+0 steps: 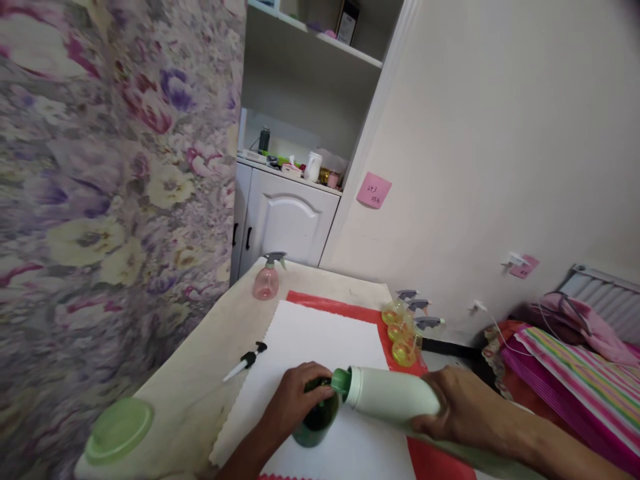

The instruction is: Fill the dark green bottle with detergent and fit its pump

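Note:
My left hand (300,395) is closed around the top of a dark green bottle (316,427) standing on white paper (320,340). A pale green bottle (390,395) lies tilted almost level in my right hand (453,400), its open mouth at the dark bottle's neck. Something green (342,380) bridges the two mouths; whether it is liquid or a spout, I cannot tell. A black-and-white pump top (246,360) lies left of my left hand, partly on the paper. My fingers hide most of the dark bottle's opening.
A pink spray bottle (267,281) stands at the table's far left. Several yellow spray bottles (403,333) line the right side on a red sheet (334,304). A green round lid (120,428) lies near left. Beyond are a cabinet (290,217) and a bed (580,367).

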